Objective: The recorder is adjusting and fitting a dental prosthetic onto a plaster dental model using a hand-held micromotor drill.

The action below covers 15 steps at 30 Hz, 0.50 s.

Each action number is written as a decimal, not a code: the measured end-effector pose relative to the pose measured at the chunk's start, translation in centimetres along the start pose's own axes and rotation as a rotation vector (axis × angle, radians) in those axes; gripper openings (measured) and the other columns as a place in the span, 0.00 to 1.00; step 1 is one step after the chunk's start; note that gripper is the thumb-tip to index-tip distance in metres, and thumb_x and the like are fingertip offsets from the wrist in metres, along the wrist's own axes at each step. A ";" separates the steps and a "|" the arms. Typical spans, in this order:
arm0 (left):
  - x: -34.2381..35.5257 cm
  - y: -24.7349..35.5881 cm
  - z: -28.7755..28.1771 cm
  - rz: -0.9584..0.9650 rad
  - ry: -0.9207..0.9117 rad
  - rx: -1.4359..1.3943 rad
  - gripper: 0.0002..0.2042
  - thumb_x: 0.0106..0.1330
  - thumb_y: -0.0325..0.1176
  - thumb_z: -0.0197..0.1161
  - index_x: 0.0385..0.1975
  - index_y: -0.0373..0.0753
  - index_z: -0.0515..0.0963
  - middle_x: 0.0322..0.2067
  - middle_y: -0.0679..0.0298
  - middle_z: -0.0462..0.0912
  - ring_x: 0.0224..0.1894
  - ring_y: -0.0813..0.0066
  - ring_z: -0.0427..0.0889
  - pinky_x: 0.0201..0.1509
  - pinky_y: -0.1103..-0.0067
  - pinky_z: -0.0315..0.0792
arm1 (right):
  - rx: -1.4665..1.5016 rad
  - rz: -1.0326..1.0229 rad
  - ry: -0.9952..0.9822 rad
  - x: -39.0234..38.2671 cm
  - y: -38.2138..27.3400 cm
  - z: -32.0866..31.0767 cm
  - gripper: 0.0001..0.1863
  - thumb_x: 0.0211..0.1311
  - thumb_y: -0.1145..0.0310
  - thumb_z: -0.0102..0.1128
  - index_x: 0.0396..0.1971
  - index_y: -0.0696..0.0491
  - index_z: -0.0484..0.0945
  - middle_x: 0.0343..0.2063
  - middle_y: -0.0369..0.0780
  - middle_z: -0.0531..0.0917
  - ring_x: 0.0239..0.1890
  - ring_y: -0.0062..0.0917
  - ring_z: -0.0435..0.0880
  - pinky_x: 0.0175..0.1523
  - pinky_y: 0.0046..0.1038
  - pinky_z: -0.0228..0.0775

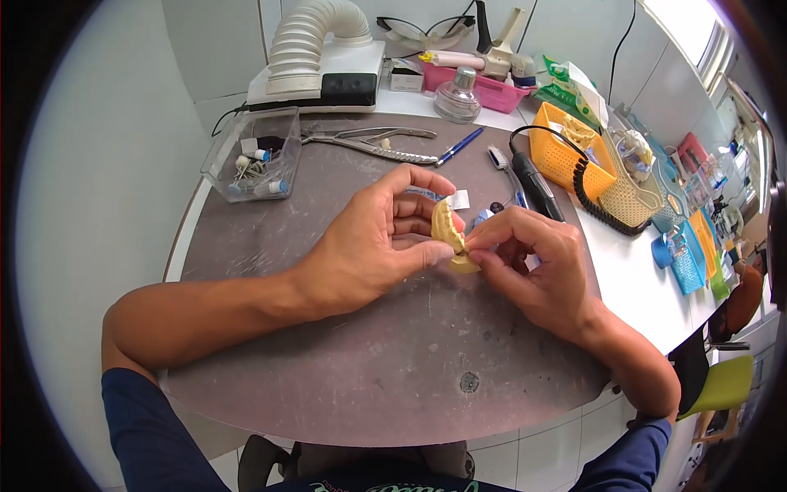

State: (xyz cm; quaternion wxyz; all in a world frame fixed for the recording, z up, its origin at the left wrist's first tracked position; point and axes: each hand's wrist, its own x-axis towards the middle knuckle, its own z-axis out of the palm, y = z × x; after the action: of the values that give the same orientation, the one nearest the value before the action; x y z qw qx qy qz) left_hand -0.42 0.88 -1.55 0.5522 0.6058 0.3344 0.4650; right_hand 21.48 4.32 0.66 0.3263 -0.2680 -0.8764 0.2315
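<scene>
A pale yellow dental model (443, 225), with a row of teeth along its edge, is held above the middle of the bench. My left hand (369, 234) grips it between the thumb and curled fingers. The thumb and forefinger of my right hand (533, 254) pinch together at the model's lower end. A yellow block (465, 264) shows just below that pinch; whether it is a separate piece, I cannot tell. Behind the fingers lie a small white piece (458, 199) and some partly hidden small items.
Pliers (361, 139), a blue pen (461, 146), a toothbrush (508, 174) and a black corded handpiece (537, 187) lie beyond my hands. At left stands a clear bin (254, 156) of small tools. Yellow baskets (570, 148), a glass bottle (457, 97) and a white hose unit (316, 61) line the back.
</scene>
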 end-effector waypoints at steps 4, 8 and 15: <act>-0.2 1.0 0.0 -0.048 0.078 -0.111 0.23 0.64 0.24 0.63 0.57 0.36 0.63 0.48 0.59 0.77 0.52 0.75 0.77 0.55 0.78 0.77 | 0.141 0.190 -0.047 1.3 -0.7 -0.3 0.04 0.58 0.73 0.65 0.31 0.57 0.80 0.22 0.34 0.82 0.21 0.09 0.76 0.25 0.16 0.66; -0.2 0.7 0.3 -0.062 0.151 -0.235 0.22 0.66 0.25 0.61 0.57 0.34 0.62 0.51 0.56 0.74 0.52 0.74 0.77 0.52 0.78 0.80 | 0.232 0.231 -0.023 1.9 -0.8 -0.1 0.05 0.60 0.73 0.64 0.34 0.58 0.81 0.25 0.34 0.84 0.23 0.08 0.77 0.26 0.14 0.67; -0.4 0.8 0.5 -0.040 0.163 -0.258 0.21 0.67 0.26 0.60 0.57 0.34 0.62 0.52 0.56 0.73 0.51 0.72 0.78 0.53 0.77 0.80 | 0.225 0.169 0.083 0.7 -0.8 0.1 0.05 0.60 0.77 0.61 0.35 0.60 0.82 0.30 0.37 0.86 0.28 0.14 0.83 0.33 0.15 0.74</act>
State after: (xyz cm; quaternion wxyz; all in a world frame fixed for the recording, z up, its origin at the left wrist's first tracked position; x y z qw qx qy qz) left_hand -0.18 0.20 -0.80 0.6055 0.4834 0.3279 0.5406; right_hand 20.67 4.15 1.39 0.3695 -0.3116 -0.8051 0.3437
